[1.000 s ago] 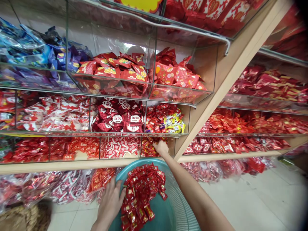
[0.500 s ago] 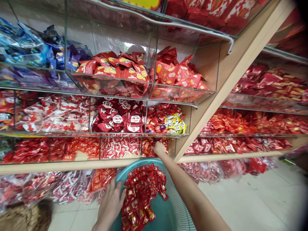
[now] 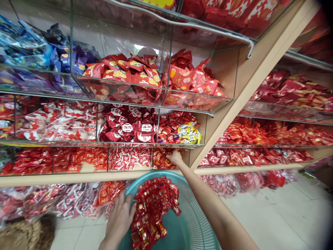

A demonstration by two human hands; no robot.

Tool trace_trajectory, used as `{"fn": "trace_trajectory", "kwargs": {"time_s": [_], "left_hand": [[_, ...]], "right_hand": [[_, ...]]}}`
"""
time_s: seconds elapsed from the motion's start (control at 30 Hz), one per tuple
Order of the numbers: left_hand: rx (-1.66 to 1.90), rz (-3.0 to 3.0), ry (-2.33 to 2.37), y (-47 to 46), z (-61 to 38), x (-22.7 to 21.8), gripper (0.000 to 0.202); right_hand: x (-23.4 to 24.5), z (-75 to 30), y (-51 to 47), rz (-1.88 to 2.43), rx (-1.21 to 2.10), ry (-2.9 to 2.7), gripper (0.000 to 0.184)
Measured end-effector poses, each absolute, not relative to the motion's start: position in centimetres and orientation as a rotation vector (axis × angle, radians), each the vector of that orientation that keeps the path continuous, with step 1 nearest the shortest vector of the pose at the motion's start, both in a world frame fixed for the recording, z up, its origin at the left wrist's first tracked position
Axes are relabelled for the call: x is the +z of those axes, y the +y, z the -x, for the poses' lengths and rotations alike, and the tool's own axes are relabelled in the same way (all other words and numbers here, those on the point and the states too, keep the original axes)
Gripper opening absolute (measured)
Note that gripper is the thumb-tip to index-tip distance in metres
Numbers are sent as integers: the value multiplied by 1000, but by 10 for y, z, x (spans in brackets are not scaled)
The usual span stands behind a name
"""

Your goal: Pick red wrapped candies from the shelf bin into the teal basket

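Observation:
My left hand (image 3: 120,216) grips the left rim of a round teal plastic basket (image 3: 201,222), its thumb over the inner side. Inside the basket, small red wrapped candies (image 3: 149,217) lie heaped toward the left and far side, with teal bottom showing at the right. My right hand (image 3: 176,158) reaches over the far rim into the bottom-row shelf compartment, at the right end of a pile of red-and-gold wrapped candies (image 3: 161,159). Its fingertips are hidden among the wrappers, so what they hold does not show.
Clear-walled shelf bins rise in front, holding yellow-and-white sticks (image 3: 187,133), maroon packets (image 3: 127,126) and orange-print red packets (image 3: 145,74). A slanting wooden upright (image 3: 249,81) stands at right. Bagged candies (image 3: 75,201) lie beneath the shelf; a woven brown object (image 3: 27,234) sits lower left.
My right hand has shifted slightly right and up within the compartment. My left hand stays on the basket rim, and the basket's heap looks the same.

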State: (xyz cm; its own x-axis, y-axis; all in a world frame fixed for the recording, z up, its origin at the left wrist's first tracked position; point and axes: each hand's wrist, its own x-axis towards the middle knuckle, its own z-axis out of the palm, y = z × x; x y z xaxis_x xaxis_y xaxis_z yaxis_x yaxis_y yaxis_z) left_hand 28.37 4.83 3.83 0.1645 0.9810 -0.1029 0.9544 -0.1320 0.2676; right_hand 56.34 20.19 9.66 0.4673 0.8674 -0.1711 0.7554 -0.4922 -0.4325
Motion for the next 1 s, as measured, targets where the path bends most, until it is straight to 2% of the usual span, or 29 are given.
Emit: {"fn": "trace_trajectory", "kwargs": {"time_s": [0.27,0.7,1.0], "left_hand": [[155,-2151,1867,46,-283,40,41],[153,-2179,1856,46,-284,41,41],[163,-2169,1848,45,-284,39,40]], "right_hand": [[81,-535,205,2261,965,-1267,28],[79,-528,209,2407,612,-1370,36],[78,-524,212,2421,579,-1478,43]]}}
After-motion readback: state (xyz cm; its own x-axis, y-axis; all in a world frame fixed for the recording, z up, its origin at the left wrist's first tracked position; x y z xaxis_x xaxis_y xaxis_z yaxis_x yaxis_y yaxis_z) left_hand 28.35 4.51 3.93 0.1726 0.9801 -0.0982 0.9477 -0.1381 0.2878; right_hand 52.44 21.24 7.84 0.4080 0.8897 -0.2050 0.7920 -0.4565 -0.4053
